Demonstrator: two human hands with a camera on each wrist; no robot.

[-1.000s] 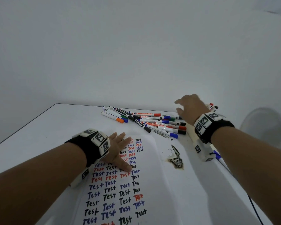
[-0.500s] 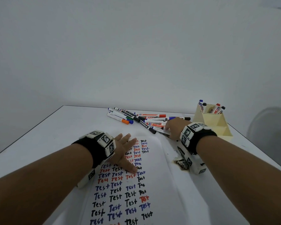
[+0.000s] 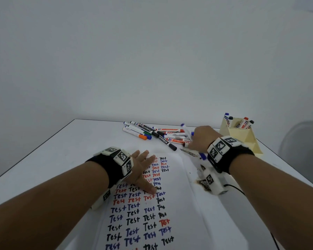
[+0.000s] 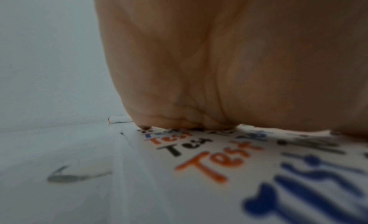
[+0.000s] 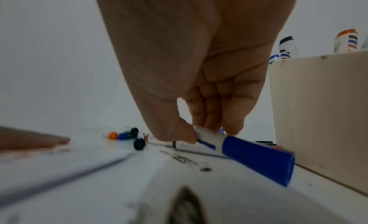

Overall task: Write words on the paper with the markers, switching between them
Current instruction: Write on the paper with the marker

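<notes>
Over on the left, the left hand (image 3: 143, 170) lies flat on the paper (image 3: 177, 204), its grip spread, fingers straight and pressing the sheet to the white tabletop (image 3: 61, 152). The paper is filled with rows of "Test" in black, blue and red-orange. Beyond its far edge lies a loose heap of markers (image 3: 152, 133), capped in orange, blue, green and black. To the right of that heap, the right hand (image 3: 201, 139) has its grip pinched on a blue-capped marker (image 5: 256, 158), thumb and fingertips curled round the white barrel, cap on and pointing back toward the wrist. A dark smudge (image 3: 203, 184) marks the tabletop beneath that wrist. Farthest right stands a cream holder (image 3: 246, 139) with more markers upright in it.
</notes>
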